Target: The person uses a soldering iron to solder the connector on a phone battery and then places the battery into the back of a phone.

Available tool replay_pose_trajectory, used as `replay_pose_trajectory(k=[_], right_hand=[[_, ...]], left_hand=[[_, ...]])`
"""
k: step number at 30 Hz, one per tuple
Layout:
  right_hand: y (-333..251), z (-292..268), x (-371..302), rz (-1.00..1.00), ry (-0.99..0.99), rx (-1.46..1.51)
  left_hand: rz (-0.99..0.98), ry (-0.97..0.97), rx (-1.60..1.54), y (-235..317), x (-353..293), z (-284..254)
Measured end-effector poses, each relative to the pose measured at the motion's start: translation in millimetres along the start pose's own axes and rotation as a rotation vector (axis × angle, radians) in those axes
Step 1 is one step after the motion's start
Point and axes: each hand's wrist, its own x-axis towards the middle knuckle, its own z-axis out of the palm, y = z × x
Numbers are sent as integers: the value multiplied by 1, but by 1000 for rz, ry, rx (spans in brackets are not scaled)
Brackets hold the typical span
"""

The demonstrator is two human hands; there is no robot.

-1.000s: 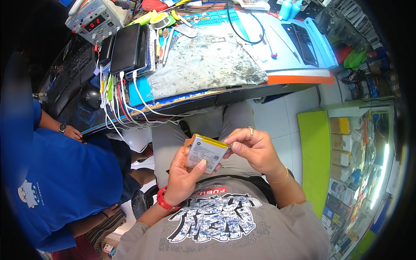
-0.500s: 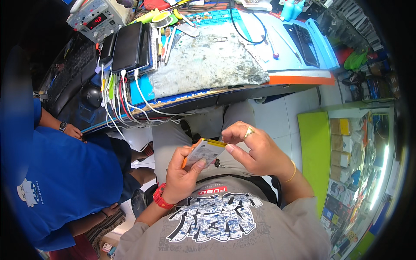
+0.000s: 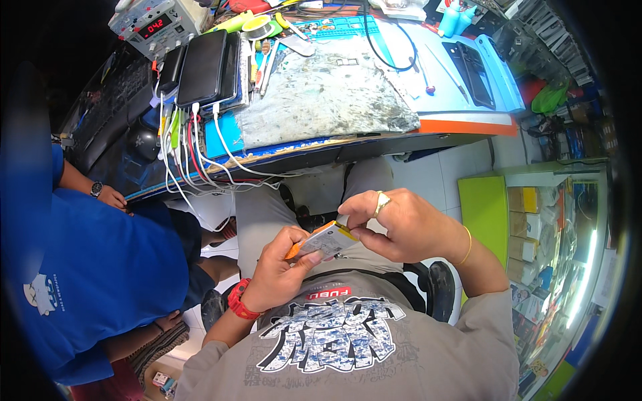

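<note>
The left hand's [image 3: 284, 267] grip holds a flat grey block with yellow and orange edges [image 3: 326, 242] at its 2 o'clock. The right hand [image 3: 396, 227] is at the block's 3 o'clock; I can't tell if its grip pinches.

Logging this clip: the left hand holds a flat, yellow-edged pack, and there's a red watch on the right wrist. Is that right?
Not quite: the red watch is on the wrist of the left hand, as the head view shows. The rest stands: that left hand holds the flat, yellow-edged pack.
</note>
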Motion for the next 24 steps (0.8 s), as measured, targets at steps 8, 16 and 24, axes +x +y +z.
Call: replay_pose_trajectory(k=[8,16,24], right_hand=[[-6,9,-3,41,52,-66],[-6,-5,1,205,16,81],[16,30,-26,478,201,793]], left_hand=[[-25,-31,43,2,0,-3],[-42,-56,-88,10,6,-5],[-48,37,-346,12,12,9]])
